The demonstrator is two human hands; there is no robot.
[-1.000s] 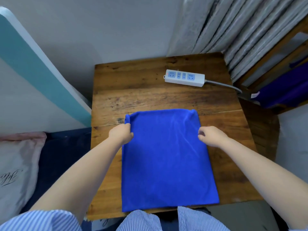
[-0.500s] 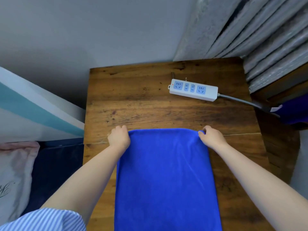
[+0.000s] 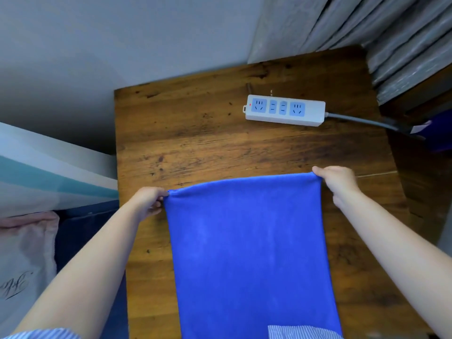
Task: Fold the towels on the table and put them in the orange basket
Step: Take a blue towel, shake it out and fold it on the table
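Observation:
A bright blue towel (image 3: 249,250) lies lengthwise on the wooden table (image 3: 195,133), its near end running out of the bottom of the frame. My left hand (image 3: 149,201) pinches the towel's far left corner. My right hand (image 3: 337,182) grips the far right corner. Between the two hands the far edge is stretched into a shallow arch. No orange basket is in view.
A white power strip (image 3: 285,110) with blue sockets lies at the table's far right, its grey cable (image 3: 362,121) running off the right edge. Grey curtains (image 3: 391,33) hang behind. A white and teal board (image 3: 49,172) leans at the left, above a pale cushion (image 3: 24,253).
Both hands have slid from the towel's sides up to its far corners and pulled the far edge taut. The camera has tilted, so the table sits lower and more to the right.

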